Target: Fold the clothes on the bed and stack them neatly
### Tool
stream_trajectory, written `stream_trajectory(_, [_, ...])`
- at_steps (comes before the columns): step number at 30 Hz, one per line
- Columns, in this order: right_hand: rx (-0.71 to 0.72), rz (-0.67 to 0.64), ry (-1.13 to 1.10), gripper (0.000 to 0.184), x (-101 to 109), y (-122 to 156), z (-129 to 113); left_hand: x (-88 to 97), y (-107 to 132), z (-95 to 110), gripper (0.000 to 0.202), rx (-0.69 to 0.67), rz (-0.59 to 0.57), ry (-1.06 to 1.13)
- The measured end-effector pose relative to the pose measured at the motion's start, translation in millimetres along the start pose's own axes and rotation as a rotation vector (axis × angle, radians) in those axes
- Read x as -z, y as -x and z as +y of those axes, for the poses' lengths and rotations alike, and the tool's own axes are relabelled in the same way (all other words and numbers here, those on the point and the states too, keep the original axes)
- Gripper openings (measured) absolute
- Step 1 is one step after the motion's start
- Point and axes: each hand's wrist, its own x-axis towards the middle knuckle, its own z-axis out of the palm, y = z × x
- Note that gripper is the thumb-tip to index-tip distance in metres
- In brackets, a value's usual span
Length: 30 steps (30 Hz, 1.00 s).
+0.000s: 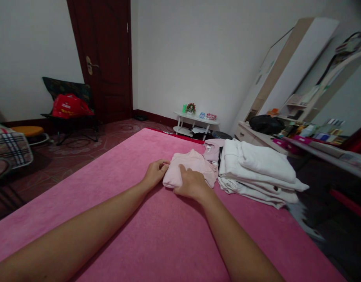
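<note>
A folded pale pink garment (195, 166) lies on the pink bed cover (156, 227), a little beyond the middle. My left hand (155, 174) pinches the garment's left edge with curled fingers. My right hand (191, 183) rests on its near side, the fingers closed over the fabric. Both forearms reach forward across the cover.
A stack of folded white clothes (256, 172) sits right of the pink garment, with another small pink piece (212, 149) behind. A cluttered desk (286, 137) stands at the right, a small white table (195, 119) by the far wall, a chair with a red bag (69, 105) near the dark door (105, 58).
</note>
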Motion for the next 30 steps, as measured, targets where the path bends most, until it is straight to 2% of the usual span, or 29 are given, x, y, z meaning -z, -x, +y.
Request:
stream_trajectory(3, [-0.011,0.083,-0.004,0.066,-7.6,-6.0,3.7,-0.5,2.6,6.2,0.033,-0.014,-0.004,0.025])
stream_trajectory(7, [-0.038,0.177,-0.032,0.042,-1.9,-8.2,10.0,-3.9,7.9,18.5,0.044,0.03,-0.053,0.113])
stream_trajectory(10, [-0.014,0.218,-0.065,0.041,6.2,-2.9,7.7,-1.8,10.5,34.3,0.051,0.061,-0.068,0.189])
stream_trajectory(12, [0.004,0.233,-0.087,0.044,9.1,2.3,0.1,6.0,10.5,49.2,0.055,0.111,-0.09,0.209])
stream_trajectory(16, [0.059,0.219,-0.125,0.05,9.2,11.0,-19.9,31.9,8.6,80.0,0.067,0.355,-0.353,0.144])
stream_trajectory(18, [0.125,0.155,-0.163,0.056,10.1,11.7,-22.8,41.2,8.0,87.9,0.077,0.434,-0.42,0.07])
stream_trajectory(21, [0.245,0.047,-0.313,0.062,13.0,4.6,-9.0,43.3,7.4,83.7,0.078,0.436,-0.39,0.038])
stream_trajectory(23, [0.275,0.054,-0.476,0.048,11.1,-4.9,10.3,38.8,6.3,72.1,0.074,0.395,-0.362,0.033])
stream_trajectory(25, [0.177,0.163,-0.565,0.037,1.9,-15.3,33.0,33.0,4.7,58.2,0.069,0.328,-0.329,-0.015])
stream_trajectory(27, [0.006,0.277,-0.513,0.04,-13.7,-23.8,54.6,27.9,3.6,46.0,0.065,0.247,-0.303,-0.109])
stream_trajectory(29, [-0.115,0.281,-0.434,0.052,-30.0,-29.1,70.9,24.5,3.6,38.3,0.064,0.162,-0.278,-0.227])
stream_trajectory(30, [-0.129,0.262,-0.418,0.054,-35.7,-30.5,76.0,23.4,4.0,36.4,0.064,0.122,-0.266,-0.286])
